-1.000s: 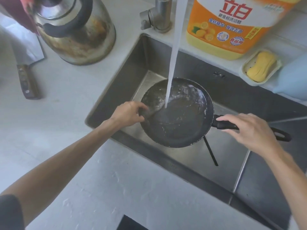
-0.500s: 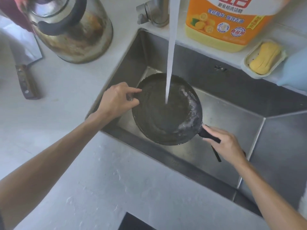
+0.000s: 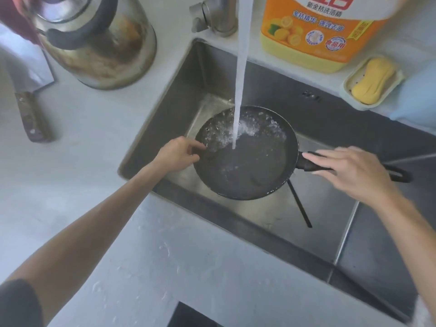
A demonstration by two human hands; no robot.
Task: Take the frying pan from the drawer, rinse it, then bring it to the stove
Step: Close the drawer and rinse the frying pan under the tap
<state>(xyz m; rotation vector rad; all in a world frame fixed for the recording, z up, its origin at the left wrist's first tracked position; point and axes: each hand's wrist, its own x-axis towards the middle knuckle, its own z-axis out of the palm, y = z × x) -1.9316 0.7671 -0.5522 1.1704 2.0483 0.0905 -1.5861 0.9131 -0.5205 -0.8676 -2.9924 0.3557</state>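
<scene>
Now the frying pan [image 3: 245,153] sits nearly level under the running water [image 3: 239,90], where half a second ago it was tipped toward the person with its handle drawn down to about five o'clock; the handle has swung back out to three o'clock. The right hand [image 3: 351,172] has shifted with it, and lies over the handle [image 3: 311,164] with fingers stretched long rather than curled (whether the thumb closes underneath I cannot tell). The left hand [image 3: 180,153] is at the pan's nine o'clock rim, fingers loosely bent and pinching or steadying the edge. Water pools and froths across the far half of the pan, so the rinse is, I judge, in its swirling stage and not finished.

Within the sink [image 3: 169,97], a thin dark stick [image 3: 299,204] lies on the floor beneath the pan at five o'clock. On the counter, a kettle [image 3: 94,41] stands at eleven o'clock, a cleaver [image 3: 30,109] at nine, a detergent bottle [image 3: 316,34] and a soap dish [image 3: 372,83] between one and two. The tap [image 3: 217,17] stands close above, which could catch the rim when lifting out.
</scene>
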